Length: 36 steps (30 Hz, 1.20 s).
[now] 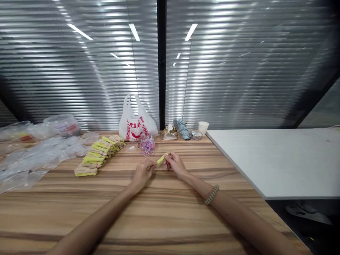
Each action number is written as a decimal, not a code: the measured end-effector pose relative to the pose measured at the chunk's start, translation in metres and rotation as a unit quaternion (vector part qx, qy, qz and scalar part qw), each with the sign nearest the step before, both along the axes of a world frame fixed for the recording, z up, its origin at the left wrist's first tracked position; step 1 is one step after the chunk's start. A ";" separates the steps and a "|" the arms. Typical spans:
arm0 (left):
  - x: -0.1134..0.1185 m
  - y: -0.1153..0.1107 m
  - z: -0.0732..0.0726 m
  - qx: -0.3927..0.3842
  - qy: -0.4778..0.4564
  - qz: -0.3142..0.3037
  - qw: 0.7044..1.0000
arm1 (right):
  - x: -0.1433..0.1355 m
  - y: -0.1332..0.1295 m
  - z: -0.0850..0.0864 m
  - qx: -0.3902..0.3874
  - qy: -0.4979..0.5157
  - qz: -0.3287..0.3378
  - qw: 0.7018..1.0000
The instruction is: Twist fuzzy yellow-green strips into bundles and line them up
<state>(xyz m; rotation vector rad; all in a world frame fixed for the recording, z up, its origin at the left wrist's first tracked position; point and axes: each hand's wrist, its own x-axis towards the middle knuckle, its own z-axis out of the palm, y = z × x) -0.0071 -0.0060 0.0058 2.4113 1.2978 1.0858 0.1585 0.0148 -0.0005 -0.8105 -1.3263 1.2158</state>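
Observation:
Over the middle of the wooden table, my left hand (143, 172) pinches the lower left end of a small yellow strip (160, 160), soft-looking like folded cloth or paper. Its upper right end is between the fingers of my right hand (174, 163), closed in a pinch. Just beyond the hands lies a tangled heap of pink, purple and white loops (147, 145), too fine to name surely. To the left, a row of folded yellow and beige bundles (99, 152) overlaps diagonally, some with pinkish bands around them.
Clear plastic bags (39, 156) spread over the left side, with clear round containers (62, 124) behind. A white carrier bag (138, 124) stands at the back beside a tissue pack (170, 132), a folded umbrella (183, 129), a tape roll (196, 135) and a paper cup (203, 128). A white table (287, 163) adjoins right.

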 end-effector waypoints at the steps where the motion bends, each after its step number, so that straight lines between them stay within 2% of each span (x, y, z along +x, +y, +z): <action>1: 0.000 0.000 0.000 0.008 -0.013 0.003 1.000 | 0.000 0.001 -0.001 -0.001 0.002 -0.006 1.000; 7: 0.000 0.001 0.002 0.019 -0.062 0.036 0.997 | 0.000 0.004 -0.005 -0.001 -0.008 -0.010 1.000; 13: 0.003 -0.001 0.006 -0.051 -0.057 -0.050 0.996 | -0.001 0.001 -0.001 -0.003 -0.009 0.028 1.000; 16: 0.004 -0.001 0.008 -0.055 -0.038 -0.064 0.996 | -0.001 0.000 0.002 -0.007 -0.004 0.035 0.999; 25: 0.004 0.000 0.006 -0.065 -0.009 -0.046 0.997 | -0.002 -0.003 0.004 -0.013 -0.013 0.032 0.999; 36: 0.003 0.000 0.002 -0.053 0.040 0.019 0.998 | -0.002 0.002 -0.004 0.001 -0.019 0.037 0.999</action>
